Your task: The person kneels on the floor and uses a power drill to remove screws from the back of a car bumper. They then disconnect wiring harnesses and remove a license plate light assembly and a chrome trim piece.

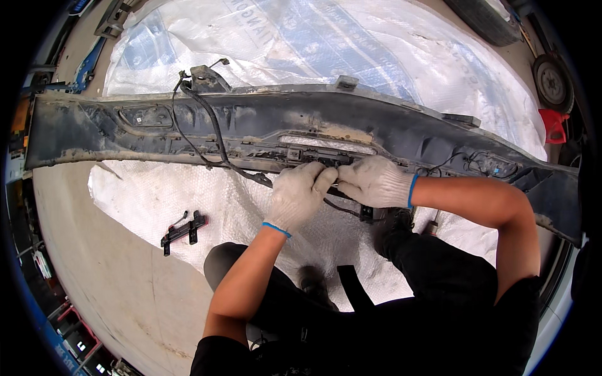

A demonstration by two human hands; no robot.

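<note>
Meeting with bent fingers, whether clamped on anything I cannot tell, the left hand (300,193) and right hand (375,182) sit equally close at mid-length of the bumper (282,116), which runs left to right beyond both side edges of the white sheeting (304,50).

A smooth grey-tan concrete floor (135,269), faintly stained and marked by thin dark lines, spread across the left side. White woven plastic sheeting with pale blue printed bands (269,37) lay creased over its far part, and white textured sheeting (138,194) covered the nearer ground. At the upper right stood a thick black rubber tyre (483,19), a smaller black wheel with a grey hub (552,81) and a bright red object (553,126). Blue metal pieces (88,66) sat at the upper left. Soft, even light fell throughout.
</note>
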